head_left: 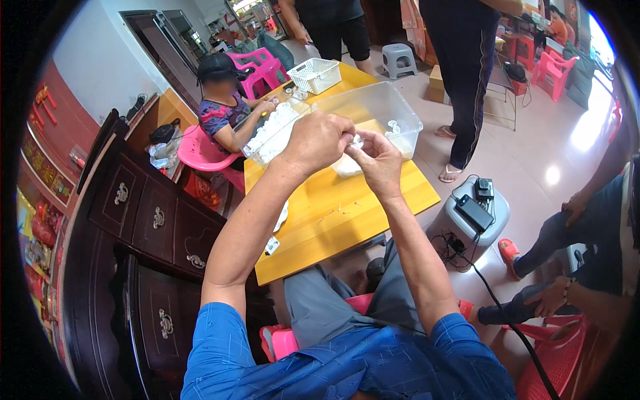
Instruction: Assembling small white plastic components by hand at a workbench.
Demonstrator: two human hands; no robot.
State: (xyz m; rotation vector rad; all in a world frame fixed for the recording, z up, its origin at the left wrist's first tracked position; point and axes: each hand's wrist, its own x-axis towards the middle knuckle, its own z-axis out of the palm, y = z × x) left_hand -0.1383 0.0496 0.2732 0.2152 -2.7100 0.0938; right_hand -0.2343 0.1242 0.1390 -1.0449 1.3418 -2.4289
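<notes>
My left hand (319,141) and my right hand (379,162) meet above the yellow table (347,213), fingertips pinched together on a small white plastic part (357,141). Both arms reach out from blue sleeves. Just behind the hands stands a clear plastic bin (373,107) with several small white parts inside, some piled at its left end. A few tiny bits lie on the table below my hands.
A person in a dark cap (223,100) sits at the table's far left on a pink chair. A white basket (315,75) stands at the far end. A dark wooden cabinet (153,220) is left; a grey stool with a phone (475,213) is right. People stand behind.
</notes>
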